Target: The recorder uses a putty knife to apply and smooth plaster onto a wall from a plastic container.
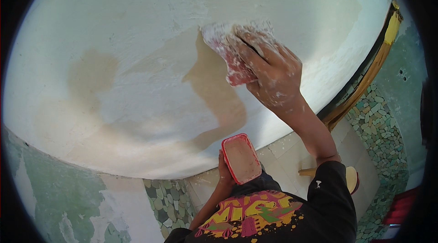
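Black printed shirt (283, 215) closest. Right hand (273, 69), white-smeared, fingers closed on a red cloth (238, 70) against pale wall (150, 23). Left hand (224, 171), lower, fingers gripping a red-rimmed tub (254, 152).

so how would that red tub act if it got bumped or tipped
The red tub would probably spill if tipped, since its top is open and pale mix spreads across the inside. That mix likely adds weight, though its depth cannot be told. A bump may tilt it, as only the left hand holds it at the side.
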